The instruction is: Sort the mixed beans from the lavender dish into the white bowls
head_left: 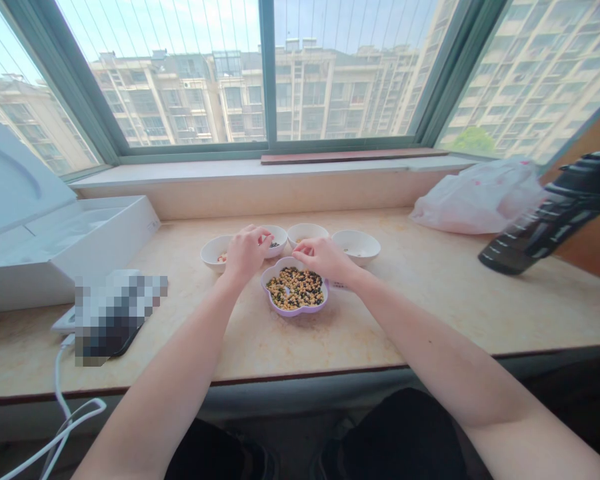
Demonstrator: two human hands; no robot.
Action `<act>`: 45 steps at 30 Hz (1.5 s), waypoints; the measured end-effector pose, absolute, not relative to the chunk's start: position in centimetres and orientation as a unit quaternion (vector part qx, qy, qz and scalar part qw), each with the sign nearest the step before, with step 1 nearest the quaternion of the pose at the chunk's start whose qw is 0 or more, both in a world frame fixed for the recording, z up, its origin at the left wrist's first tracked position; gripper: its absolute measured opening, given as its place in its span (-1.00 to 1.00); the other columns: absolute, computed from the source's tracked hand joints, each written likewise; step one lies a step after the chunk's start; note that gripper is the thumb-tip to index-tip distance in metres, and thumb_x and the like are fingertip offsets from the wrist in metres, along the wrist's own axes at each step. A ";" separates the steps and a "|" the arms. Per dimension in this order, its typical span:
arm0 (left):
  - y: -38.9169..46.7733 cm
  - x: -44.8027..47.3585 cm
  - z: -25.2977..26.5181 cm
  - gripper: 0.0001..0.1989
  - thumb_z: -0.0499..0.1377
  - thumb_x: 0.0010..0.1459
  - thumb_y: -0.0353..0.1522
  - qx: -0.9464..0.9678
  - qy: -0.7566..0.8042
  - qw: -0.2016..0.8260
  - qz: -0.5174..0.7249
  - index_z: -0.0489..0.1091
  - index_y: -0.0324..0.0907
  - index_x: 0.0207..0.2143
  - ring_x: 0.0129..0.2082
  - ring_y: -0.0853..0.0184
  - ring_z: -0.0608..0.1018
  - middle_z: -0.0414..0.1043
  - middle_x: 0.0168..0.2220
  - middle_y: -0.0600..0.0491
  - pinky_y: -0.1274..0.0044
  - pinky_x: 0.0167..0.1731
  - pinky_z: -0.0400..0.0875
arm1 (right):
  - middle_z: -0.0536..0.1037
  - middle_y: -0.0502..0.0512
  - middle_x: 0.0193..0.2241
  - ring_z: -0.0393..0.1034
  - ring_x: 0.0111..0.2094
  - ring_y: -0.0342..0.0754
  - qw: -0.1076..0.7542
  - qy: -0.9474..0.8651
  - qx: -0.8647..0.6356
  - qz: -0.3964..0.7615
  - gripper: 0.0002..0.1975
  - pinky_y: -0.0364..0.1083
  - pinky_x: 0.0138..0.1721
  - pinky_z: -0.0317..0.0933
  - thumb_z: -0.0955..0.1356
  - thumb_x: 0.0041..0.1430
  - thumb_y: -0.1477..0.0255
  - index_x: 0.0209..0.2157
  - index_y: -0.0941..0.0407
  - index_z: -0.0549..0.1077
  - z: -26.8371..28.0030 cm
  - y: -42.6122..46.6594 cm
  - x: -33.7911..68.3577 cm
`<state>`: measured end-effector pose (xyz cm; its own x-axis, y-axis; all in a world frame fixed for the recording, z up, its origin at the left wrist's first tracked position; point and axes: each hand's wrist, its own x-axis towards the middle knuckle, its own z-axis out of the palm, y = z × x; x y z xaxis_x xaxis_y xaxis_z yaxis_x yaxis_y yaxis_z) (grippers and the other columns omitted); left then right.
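A purple-rimmed, flower-shaped dish [294,311] in front of me holds mixed yellow, black and green beans. Behind it stand several white bowls in a row. My left hand [247,252] is between the leftmost bowl [209,256], with some red and pale pieces, and the second bowl [281,235], with a few dark beans; its fingers bend together at the second bowl's edge. Over the back of the dish, close to the third bowl [307,229], my right hand [321,255] pinches its fingertips. Anything within either pinch is too small to make out. The rightmost bowl [360,244] has a few small pieces.
An open white box [105,240] stands at the left, with a partly pixelated phone [125,340] and a white cable [60,380] before it. At the right are a plastic bag [475,200] and a tilted-looking black bottle [540,220]. A window sill [190,173] runs behind the table.
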<state>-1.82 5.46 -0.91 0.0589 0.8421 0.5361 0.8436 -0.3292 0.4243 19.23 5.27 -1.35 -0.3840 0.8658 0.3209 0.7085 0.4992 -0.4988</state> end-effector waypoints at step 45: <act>1.7 -1.2 1.0 -0.70 0.08 0.22 -0.29 -0.837 -0.512 -0.104 -0.162 0.63 -0.07 -0.26 -0.44 0.31 0.52 0.58 -0.41 0.05 0.53 -0.46 0.26 | 0.66 0.09 -0.17 0.52 -0.20 0.04 0.155 -0.918 -0.330 0.155 -0.83 -0.03 -0.13 0.28 0.40 0.18 0.55 -0.37 0.07 0.66 -1.6 3.1 17.9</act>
